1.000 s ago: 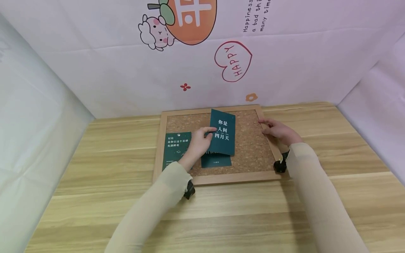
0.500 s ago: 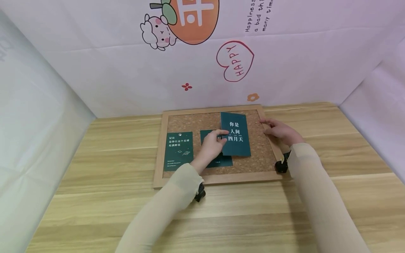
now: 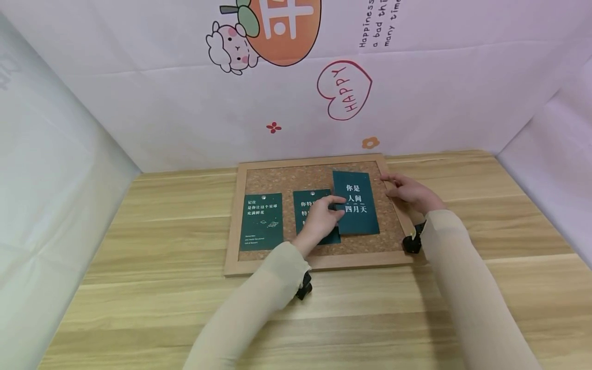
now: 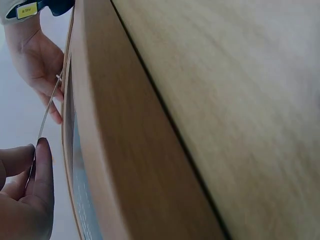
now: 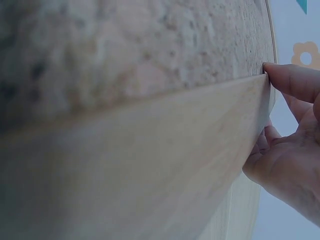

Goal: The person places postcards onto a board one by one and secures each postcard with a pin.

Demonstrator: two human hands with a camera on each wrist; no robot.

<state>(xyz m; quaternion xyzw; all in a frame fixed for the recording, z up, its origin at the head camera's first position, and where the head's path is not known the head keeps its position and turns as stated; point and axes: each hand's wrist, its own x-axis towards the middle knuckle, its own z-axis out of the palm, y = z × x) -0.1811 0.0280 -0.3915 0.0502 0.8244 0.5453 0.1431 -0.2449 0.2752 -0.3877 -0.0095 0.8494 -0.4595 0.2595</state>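
A wood-framed cork board [image 3: 273,180] lies on the table. My left hand [image 3: 324,218] pinches a dark green card [image 3: 363,223] with white lettering by its left edge, between thumb and fingers. In the left wrist view that card [image 4: 47,112] appears edge-on, raised off the board and tilted. It hangs over the board's right part, just overlapping a second green card [image 3: 302,196] fixed with a pin. On the right, my other hand [image 3: 409,192] grips the board's frame; the right wrist view has the thumb [image 5: 292,80] on top and the fingers at the outer side.
A third green card [image 3: 259,234], pinned at its top, is at the board's left. The wooden table [image 3: 162,246] extends to both sides and in front. A white printed cloth [image 3: 185,123] rises behind the board, with white cloth walls left and right.
My left hand has carried the green card rightward and slightly toward me, uncovering more of the middle pinned card. My right hand keeps its grip on the frame.
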